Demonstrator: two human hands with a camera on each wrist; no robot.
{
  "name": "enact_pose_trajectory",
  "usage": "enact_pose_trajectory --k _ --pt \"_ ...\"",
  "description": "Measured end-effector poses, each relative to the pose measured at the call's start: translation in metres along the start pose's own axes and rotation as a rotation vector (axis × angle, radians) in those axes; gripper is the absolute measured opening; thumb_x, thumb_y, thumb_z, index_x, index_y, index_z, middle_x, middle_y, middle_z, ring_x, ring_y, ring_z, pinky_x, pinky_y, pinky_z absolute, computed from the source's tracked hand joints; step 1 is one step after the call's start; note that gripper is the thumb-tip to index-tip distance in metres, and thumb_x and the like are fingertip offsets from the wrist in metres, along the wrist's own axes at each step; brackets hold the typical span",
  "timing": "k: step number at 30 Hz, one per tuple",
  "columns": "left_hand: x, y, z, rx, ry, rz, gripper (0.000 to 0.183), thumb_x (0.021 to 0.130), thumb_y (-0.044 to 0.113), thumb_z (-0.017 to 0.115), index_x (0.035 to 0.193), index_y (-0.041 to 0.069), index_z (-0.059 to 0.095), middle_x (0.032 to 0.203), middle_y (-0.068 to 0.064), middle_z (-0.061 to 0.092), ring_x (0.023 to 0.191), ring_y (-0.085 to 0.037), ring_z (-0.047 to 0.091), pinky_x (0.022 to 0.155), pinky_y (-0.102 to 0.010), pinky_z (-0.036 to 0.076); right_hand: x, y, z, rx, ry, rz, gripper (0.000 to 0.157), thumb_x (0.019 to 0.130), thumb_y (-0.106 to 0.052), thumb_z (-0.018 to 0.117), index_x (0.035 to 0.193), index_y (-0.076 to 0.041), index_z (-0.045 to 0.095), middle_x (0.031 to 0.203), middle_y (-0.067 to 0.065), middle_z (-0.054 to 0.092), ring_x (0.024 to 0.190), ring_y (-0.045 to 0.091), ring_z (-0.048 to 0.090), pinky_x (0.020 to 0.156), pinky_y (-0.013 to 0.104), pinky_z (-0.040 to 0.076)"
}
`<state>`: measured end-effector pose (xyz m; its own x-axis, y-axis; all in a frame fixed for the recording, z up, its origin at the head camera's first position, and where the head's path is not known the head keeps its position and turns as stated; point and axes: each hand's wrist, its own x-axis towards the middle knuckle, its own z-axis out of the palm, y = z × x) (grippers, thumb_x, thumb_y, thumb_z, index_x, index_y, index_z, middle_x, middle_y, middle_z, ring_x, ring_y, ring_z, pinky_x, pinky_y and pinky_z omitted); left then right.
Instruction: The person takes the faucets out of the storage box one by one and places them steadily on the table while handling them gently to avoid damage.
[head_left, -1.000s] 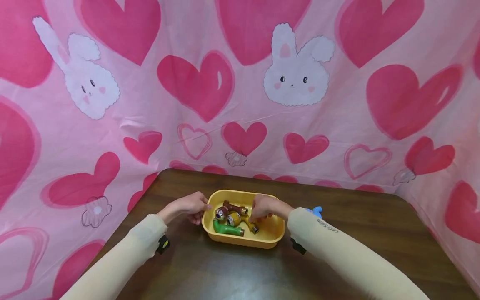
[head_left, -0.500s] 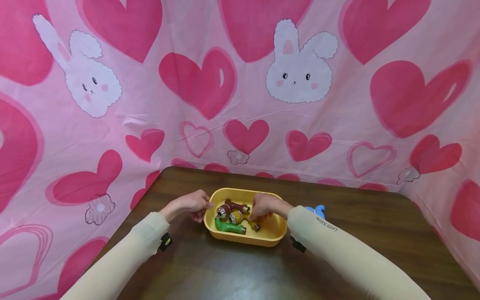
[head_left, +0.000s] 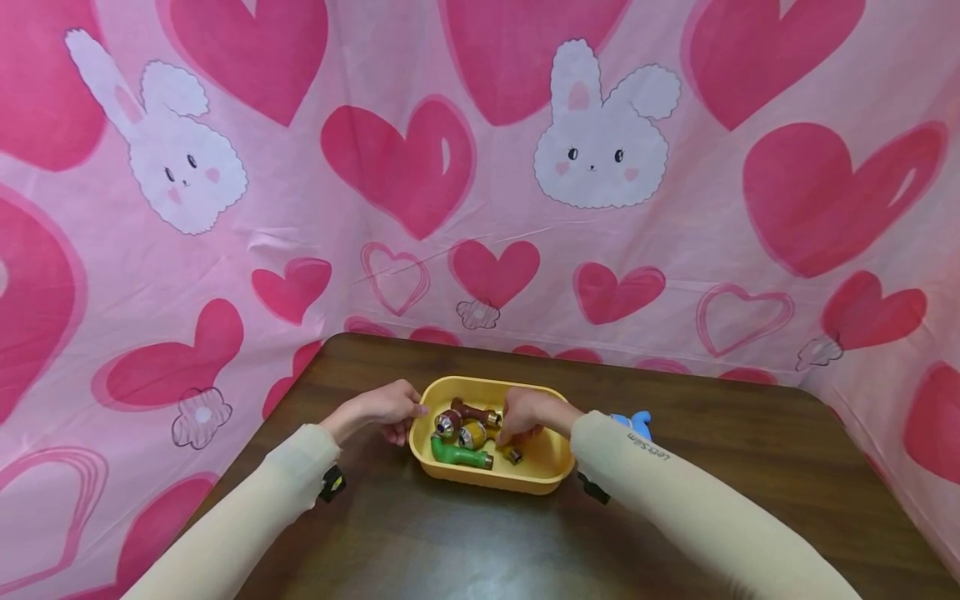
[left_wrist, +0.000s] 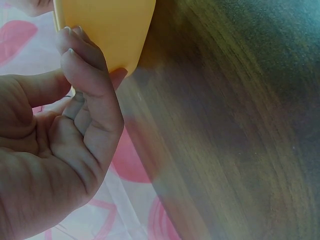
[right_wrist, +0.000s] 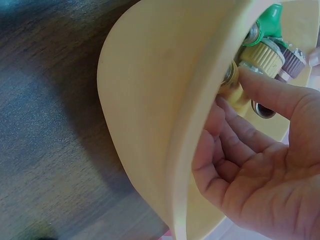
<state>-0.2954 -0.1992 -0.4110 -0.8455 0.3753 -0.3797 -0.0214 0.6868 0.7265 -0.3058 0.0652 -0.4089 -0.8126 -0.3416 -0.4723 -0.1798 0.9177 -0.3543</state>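
Note:
A yellow plastic basin (head_left: 491,479) stands on the table, holding several coloured pipe fittings with threaded metal ends. The green bent fitting (head_left: 457,454) lies near its front wall, and the brown fitting (head_left: 450,422) lies towards the back left. Between them and my right hand (head_left: 528,412) is the yellow fitting (head_left: 472,433), which has a ribbed collar (right_wrist: 262,56). My right thumb and fingers pinch the yellow fitting inside the basin; part of it is hidden behind them. My left hand (head_left: 388,408) grips the basin's left end, thumb at the rim and fingers outside.
A blue object (head_left: 637,422) lies on the table to the right of the basin, partly hidden by the right sleeve (head_left: 645,467). The brown wooden table (head_left: 420,542) ends at the back against a pink cloth (head_left: 360,200) with hearts and rabbits.
The right hand shifts very slightly within the basin, still at the yellow fitting. The left hand stays on the basin's left end. The whole view has drifted slightly.

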Motion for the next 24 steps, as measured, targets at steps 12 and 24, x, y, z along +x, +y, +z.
enact_pose_trajectory --k 12,24 --pt "0.0006 -0.0002 0.0001 -0.006 -0.004 -0.009 0.025 0.109 0.01 0.055 0.096 -0.005 0.07 0.059 -0.008 0.061 0.045 -0.012 0.058 0.046 -0.025 0.053 -0.0027 -0.0013 0.0014 0.01 0.01 0.005 0.027 0.089 -0.025 0.086 0.076 -0.008 0.07 0.068 0.001 0.061 0.063 0.014 0.058 0.063 0.033 0.058" --pt "-0.0009 0.0012 0.0002 -0.007 -0.004 -0.013 0.025 0.109 0.01 0.055 0.098 -0.006 0.071 0.06 -0.008 0.061 0.045 -0.013 0.058 0.046 -0.025 0.053 -0.0062 0.0002 0.0006 0.008 0.016 0.009 0.025 0.089 -0.026 0.087 0.08 -0.008 0.071 0.071 0.002 0.063 0.069 0.018 0.063 0.074 0.039 0.061"
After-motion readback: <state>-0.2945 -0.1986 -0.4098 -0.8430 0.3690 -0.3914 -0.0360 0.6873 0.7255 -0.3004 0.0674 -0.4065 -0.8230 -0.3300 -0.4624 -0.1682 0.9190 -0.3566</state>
